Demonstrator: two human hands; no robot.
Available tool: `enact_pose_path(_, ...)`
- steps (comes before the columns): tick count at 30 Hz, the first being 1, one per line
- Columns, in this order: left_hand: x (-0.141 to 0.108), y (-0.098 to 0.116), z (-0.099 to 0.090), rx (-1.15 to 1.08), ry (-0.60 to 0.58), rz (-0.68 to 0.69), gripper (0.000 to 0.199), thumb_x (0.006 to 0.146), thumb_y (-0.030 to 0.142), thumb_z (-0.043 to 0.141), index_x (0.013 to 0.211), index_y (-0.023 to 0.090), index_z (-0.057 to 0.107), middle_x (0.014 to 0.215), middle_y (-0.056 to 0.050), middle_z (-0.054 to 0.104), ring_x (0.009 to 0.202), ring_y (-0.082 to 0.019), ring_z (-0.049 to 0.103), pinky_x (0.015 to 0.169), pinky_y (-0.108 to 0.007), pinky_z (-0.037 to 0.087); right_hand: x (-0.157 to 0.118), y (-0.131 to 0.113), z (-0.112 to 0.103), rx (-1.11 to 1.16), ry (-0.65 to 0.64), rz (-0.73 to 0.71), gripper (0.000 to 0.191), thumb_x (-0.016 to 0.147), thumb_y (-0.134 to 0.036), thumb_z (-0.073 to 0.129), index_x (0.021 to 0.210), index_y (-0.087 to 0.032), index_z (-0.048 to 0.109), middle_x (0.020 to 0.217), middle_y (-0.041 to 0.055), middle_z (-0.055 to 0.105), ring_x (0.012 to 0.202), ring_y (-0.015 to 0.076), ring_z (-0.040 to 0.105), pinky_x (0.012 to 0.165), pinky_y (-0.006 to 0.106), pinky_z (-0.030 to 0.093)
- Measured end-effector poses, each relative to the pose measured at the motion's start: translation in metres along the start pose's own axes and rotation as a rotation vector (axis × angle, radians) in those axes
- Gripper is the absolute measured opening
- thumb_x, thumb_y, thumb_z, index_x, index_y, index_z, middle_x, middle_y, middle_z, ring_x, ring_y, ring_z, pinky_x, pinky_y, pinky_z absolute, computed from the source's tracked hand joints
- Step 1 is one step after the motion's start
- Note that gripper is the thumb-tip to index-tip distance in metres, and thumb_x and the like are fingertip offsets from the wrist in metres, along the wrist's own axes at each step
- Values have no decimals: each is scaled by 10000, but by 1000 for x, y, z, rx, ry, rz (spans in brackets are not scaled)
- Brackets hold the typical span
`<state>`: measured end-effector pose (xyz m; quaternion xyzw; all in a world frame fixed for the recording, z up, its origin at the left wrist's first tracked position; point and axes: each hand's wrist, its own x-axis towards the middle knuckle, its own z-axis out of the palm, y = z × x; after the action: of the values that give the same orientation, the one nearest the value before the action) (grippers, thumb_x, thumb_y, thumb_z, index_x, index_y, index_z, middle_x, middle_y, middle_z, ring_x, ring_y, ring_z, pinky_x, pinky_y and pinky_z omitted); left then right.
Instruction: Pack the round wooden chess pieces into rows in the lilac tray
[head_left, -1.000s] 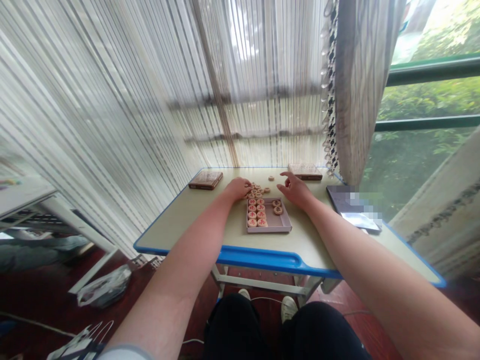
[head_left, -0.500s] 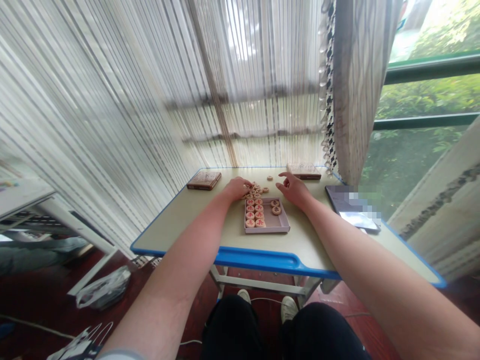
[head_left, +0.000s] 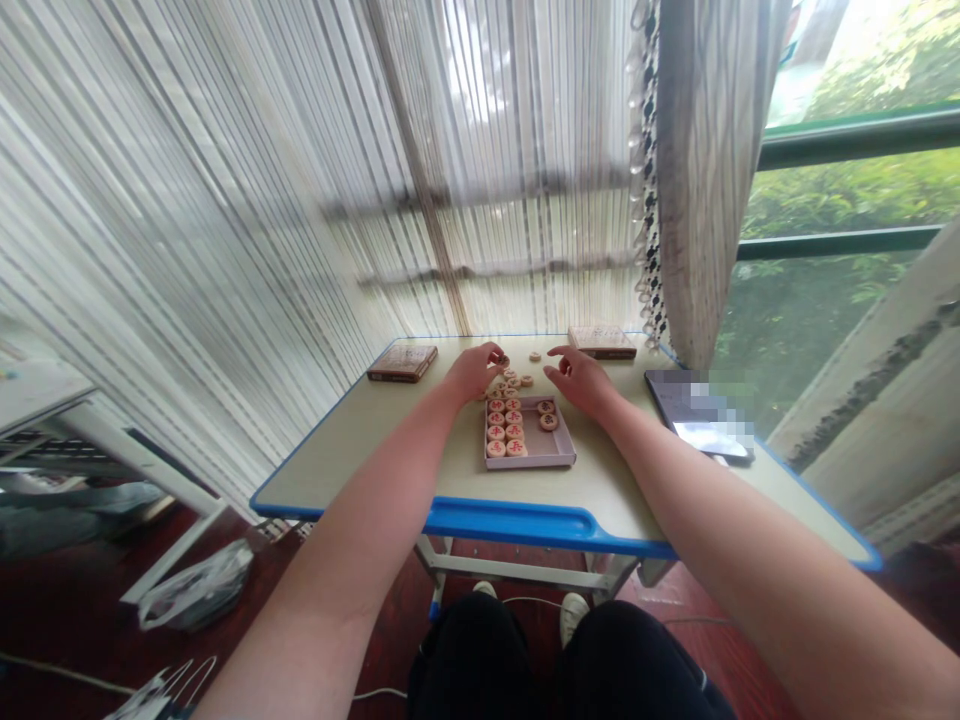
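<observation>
At the pile of round wooden chess pieces (head_left: 511, 379), my left hand (head_left: 475, 371) is closed on a piece (head_left: 503, 361) between its fingertips. My right hand (head_left: 577, 378) hovers right of the pile, fingers apart, holding nothing. A shallow open box (head_left: 532, 461) lies nearer me. Its left side holds two columns of red-marked pieces (head_left: 514, 433); two dark-marked pieces (head_left: 548, 422) sit by its right side, with bare box floor between. A lone piece (head_left: 535, 357) lies on the table behind the pile.
The pale table (head_left: 330, 440) has a blue edge. A flat brown box (head_left: 403, 363) stands back left, another (head_left: 602, 342) back right. A tablet (head_left: 701, 420) lies on the right. Striped string curtains hang behind. A plastic bag (head_left: 199, 590) is on the floor at left.
My left hand has lifted slightly and now grips a piece at the back of the pile. My right hand has barely moved. The view has shifted slightly.
</observation>
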<state>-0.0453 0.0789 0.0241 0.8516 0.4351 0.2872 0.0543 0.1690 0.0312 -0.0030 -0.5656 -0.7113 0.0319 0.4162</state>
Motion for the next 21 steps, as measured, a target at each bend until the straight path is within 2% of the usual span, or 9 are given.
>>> enact_pose_path(7,2,12,0,-234,63,25,273,698,261,645,948,151,634,864,-65,692,800,-159,634,761,-290,492,0,-8,2,-17,4,-140,279,788,-330,527,1032,-227,615,759,18,594,640,131,504,625,251,388)
enact_pose_path(14,-2,24,-4,-507,-67,-10,309,669,327,680,902,123,682,863,-89,700,798,-174,641,742,-300,492,-4,-22,-2,35,-39,-156,300,817,-342,498,1072,-225,607,865,33,642,642,123,533,651,254,418)
enact_pose_path(21,-4,27,-7,-705,-151,-43,346,626,278,711,928,111,684,879,-88,699,819,-167,630,796,-336,478,-4,-30,-3,78,-49,-116,251,805,-341,518,994,-214,625,830,31,660,666,134,561,646,256,426)
